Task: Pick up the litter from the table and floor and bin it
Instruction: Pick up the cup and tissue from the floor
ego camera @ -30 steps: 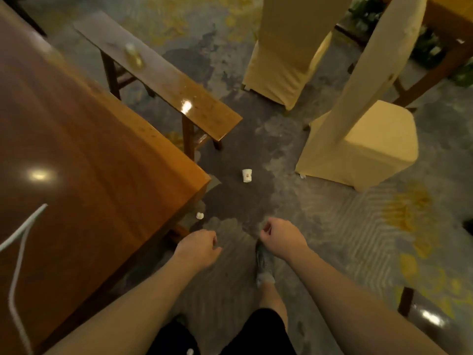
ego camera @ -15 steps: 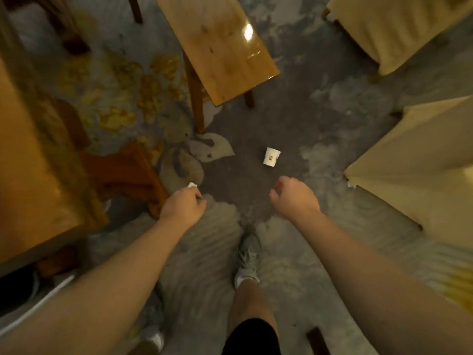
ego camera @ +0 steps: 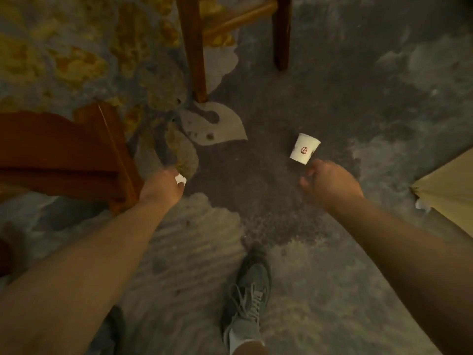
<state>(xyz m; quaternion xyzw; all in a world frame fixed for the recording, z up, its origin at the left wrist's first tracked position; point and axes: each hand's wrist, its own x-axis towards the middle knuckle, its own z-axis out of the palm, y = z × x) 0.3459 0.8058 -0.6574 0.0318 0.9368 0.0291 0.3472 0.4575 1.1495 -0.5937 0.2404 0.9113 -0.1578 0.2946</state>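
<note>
Cup beside right grip, half-open | left grip pinching scrap | carpet clear

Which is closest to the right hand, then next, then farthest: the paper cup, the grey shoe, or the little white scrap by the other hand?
From the right hand, in the head view:
1. Paper cup, lying on its side on the carpet just beyond the fingers.
2. Grey shoe, below and to the left.
3. White scrap, far left at the left hand.
</note>
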